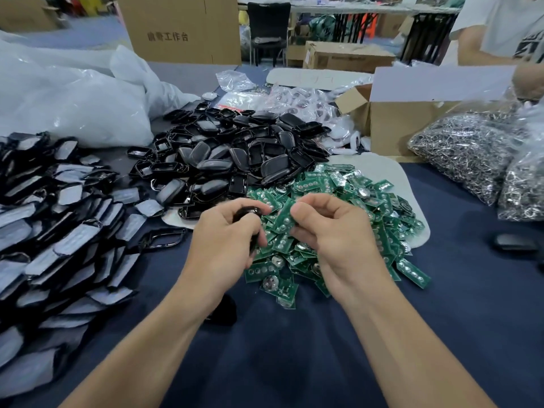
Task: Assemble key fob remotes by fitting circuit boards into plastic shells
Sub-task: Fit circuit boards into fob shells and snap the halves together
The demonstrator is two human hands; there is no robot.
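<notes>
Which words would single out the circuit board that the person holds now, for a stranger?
Find the heap of small green rectangular circuit boards in the middle of the dark blue table. At its left edge, the right hand pinches a single green board. Unlike the others, it is held between fingertips, not lying in the heap.

- White plastic bags (73, 95) bulge at upper left.
- A printed cardboard carton (176, 28) stands at top centre, a black chair (268, 22) beside it.
- An open cardboard box (394, 128) sits at right.
- Clear bags of metal rings (465, 151) lie at the right edge.
</notes>
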